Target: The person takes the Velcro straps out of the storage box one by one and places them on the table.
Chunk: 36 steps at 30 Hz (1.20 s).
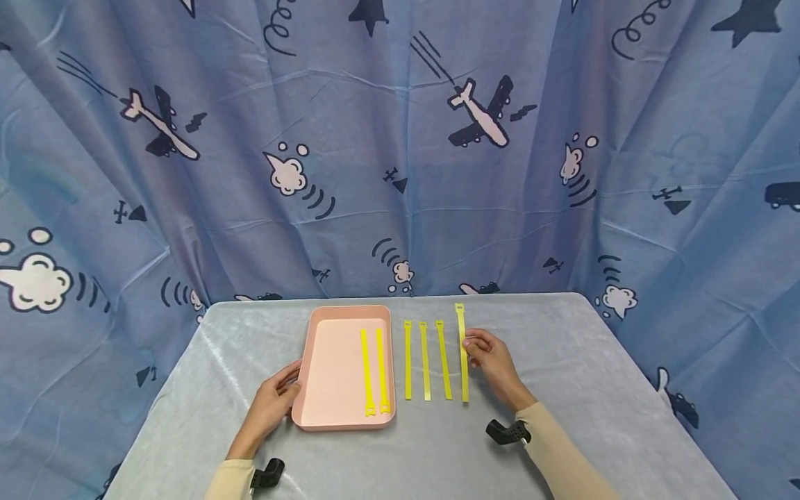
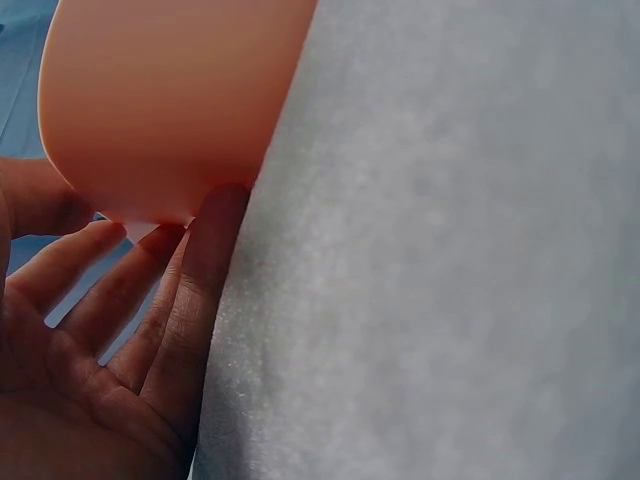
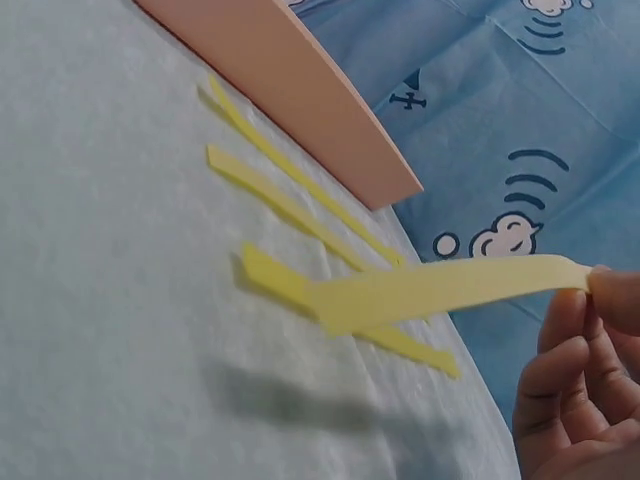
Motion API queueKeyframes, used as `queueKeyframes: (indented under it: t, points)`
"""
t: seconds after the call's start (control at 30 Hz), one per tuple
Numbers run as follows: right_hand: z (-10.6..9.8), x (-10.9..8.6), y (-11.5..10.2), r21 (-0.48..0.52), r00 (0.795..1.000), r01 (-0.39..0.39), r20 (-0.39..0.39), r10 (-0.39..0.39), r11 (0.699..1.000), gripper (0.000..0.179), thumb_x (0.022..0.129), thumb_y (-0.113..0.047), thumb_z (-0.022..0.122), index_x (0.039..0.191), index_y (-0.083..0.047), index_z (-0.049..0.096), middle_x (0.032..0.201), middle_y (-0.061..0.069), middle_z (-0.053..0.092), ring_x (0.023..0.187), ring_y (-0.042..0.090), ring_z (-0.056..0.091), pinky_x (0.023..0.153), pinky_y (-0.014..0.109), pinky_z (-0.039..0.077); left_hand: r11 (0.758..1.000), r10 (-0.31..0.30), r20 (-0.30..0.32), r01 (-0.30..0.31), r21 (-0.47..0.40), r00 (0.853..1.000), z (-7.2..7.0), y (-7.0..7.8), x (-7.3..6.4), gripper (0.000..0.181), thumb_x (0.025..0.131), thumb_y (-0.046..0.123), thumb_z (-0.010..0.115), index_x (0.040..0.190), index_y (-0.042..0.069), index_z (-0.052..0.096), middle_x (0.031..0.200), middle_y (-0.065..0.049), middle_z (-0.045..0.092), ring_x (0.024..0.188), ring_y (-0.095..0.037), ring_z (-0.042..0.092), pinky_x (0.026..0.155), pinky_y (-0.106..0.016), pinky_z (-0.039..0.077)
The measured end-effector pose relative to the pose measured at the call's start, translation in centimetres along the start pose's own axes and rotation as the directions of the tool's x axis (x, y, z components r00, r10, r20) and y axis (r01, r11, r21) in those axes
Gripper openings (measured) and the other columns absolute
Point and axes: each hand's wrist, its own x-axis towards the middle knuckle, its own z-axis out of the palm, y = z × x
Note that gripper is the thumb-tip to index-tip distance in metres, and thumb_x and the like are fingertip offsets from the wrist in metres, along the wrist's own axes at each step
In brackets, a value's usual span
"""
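My right hand pinches a yellow cable strap between thumb and fingertips, near its middle in the head view. This strap hangs above the table, its shadow below it in the right wrist view, where its loose end points away from the hand. To its left, several similar straps with slotted heads lie side by side on the cloth. Two more straps lie in the pink tray, slotted heads toward me. Against the tray's left side, my left hand rests its fingertips, fairly straight.
A pale grey cloth covers the table. Behind it hangs a blue curtain printed with planes and clouds. Each wrist carries a black camera mount.
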Motion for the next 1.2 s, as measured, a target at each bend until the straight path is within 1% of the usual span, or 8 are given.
queueKeyframes:
  t: [0.17,0.3,0.4,0.57,0.73,0.87,1.03,1.2]
  points:
    - [-0.5,0.4,0.3,-0.004,1.000,-0.031,-0.005,0.031,1.000,0.031,0.097,-0.018,0.063,0.124,-0.005,0.056,0.087,-0.008,0.064,0.078,0.012,0.055,0.065,0.026,0.045,1.000,-0.002,-0.004,0.002,-0.003,1.000,0.0,0.0,0.0,0.049,0.100,0.014,0.054,0.148,0.013,0.045,0.148,-0.020,0.048,0.123,-0.033,0.058,0.069,-0.028,0.057]
    - [-0.7,0.8,0.6,-0.019,0.998,-0.057,-0.010,0.057,0.998,0.031,0.096,-0.019,0.064,0.124,-0.006,0.057,0.086,-0.008,0.065,0.078,0.012,0.054,0.065,0.026,0.045,1.000,0.000,-0.007,0.000,0.001,1.000,0.0,-0.1,0.1,0.049,0.100,0.014,0.054,0.148,0.013,0.045,0.148,-0.019,0.049,0.123,-0.031,0.058,0.071,-0.027,0.057]
    - [-0.8,1.0,0.7,-0.026,0.998,-0.061,-0.008,0.060,0.998,0.031,0.097,-0.018,0.063,0.124,-0.005,0.057,0.086,-0.005,0.065,0.077,0.013,0.054,0.064,0.026,0.045,1.000,0.004,-0.012,-0.004,0.007,1.000,0.1,-0.2,0.2,0.049,0.100,0.013,0.054,0.147,0.013,0.046,0.147,-0.019,0.049,0.124,-0.032,0.057,0.074,-0.026,0.056]
    - [-0.8,1.5,1.1,-0.041,0.998,-0.055,0.013,0.055,0.998,0.031,0.097,-0.017,0.063,0.124,-0.004,0.057,0.086,-0.004,0.065,0.075,0.011,0.054,0.062,0.024,0.045,1.000,0.000,-0.022,0.001,0.017,1.000,0.0,-0.2,0.2,0.048,0.099,0.015,0.055,0.147,0.014,0.047,0.146,-0.018,0.051,0.124,-0.032,0.057,0.073,-0.025,0.055]
    - [-0.8,2.0,1.7,-0.078,0.999,-0.036,0.035,0.039,0.996,0.030,0.096,-0.014,0.063,0.122,0.000,0.057,0.085,-0.004,0.065,0.072,0.009,0.054,0.059,0.024,0.044,1.000,-0.009,-0.017,0.009,0.025,1.000,0.0,-0.3,0.2,0.048,0.100,0.018,0.056,0.147,0.017,0.047,0.147,-0.015,0.051,0.125,-0.031,0.057,0.074,-0.024,0.055]
    - [-0.7,2.4,1.9,-0.116,0.998,-0.043,0.040,0.048,0.992,0.028,0.095,-0.012,0.063,0.120,0.001,0.059,0.083,-0.003,0.065,0.070,0.010,0.055,0.057,0.024,0.043,0.999,0.001,-0.018,0.000,0.044,1.000,0.0,-0.4,0.1,0.049,0.100,0.019,0.056,0.147,0.016,0.046,0.147,-0.016,0.051,0.126,-0.031,0.056,0.077,-0.022,0.053]
    - [-0.6,2.7,2.0,-0.164,0.998,-0.050,0.024,0.055,0.985,0.026,0.095,-0.012,0.064,0.118,0.000,0.061,0.082,-0.002,0.064,0.069,0.011,0.055,0.055,0.023,0.042,0.999,0.001,-0.025,0.000,0.042,1.000,0.0,-0.3,0.1,0.048,0.099,0.018,0.056,0.147,0.016,0.047,0.146,-0.016,0.052,0.126,-0.031,0.056,0.079,-0.021,0.053]
    - [-0.4,3.0,2.1,-0.213,0.998,-0.057,-0.004,0.057,0.975,0.025,0.093,-0.011,0.065,0.116,0.000,0.062,0.085,0.001,0.066,0.068,0.011,0.056,0.055,0.023,0.043,0.999,0.006,-0.024,-0.005,0.032,1.000,0.0,-0.2,0.1,0.049,0.099,0.017,0.056,0.147,0.014,0.047,0.146,-0.017,0.052,0.126,-0.031,0.056,0.079,-0.021,0.053]
